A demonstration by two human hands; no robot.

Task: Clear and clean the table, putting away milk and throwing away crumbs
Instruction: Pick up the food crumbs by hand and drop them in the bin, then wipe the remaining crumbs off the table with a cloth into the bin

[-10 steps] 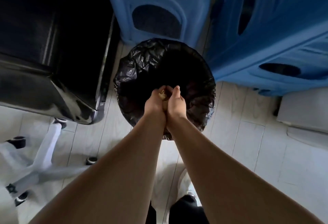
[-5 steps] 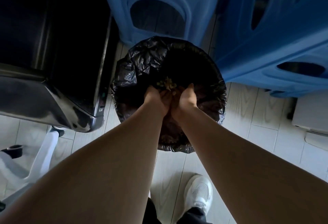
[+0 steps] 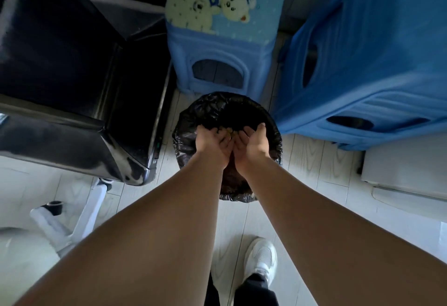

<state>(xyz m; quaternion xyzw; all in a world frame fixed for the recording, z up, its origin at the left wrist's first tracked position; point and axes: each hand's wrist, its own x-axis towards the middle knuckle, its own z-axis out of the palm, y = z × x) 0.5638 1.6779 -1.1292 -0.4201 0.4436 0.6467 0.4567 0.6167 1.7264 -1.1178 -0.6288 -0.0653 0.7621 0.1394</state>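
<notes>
A round bin lined with a black plastic bag [image 3: 193, 116] stands on the floor in front of me. Both my hands are held over its mouth, palms up and side by side. My left hand [image 3: 212, 143] and my right hand [image 3: 251, 142] have parted, with fingers spread. A few yellowish crumbs [image 3: 228, 131] show between the fingertips, over the dark inside of the bin. No milk is in view.
A black office chair [image 3: 72, 87] on a white wheeled base [image 3: 72, 218] stands at the left. Two blue plastic stools [image 3: 225, 63] [image 3: 362, 70] crowd behind and right of the bin. A white appliance [image 3: 406, 172] is at the right. My white shoe [image 3: 261, 259] is on the pale floor.
My hands were pressed together around the crumbs; they have opened apart over the bin and the crumbs are falling out. My view has pulled back and up.
</notes>
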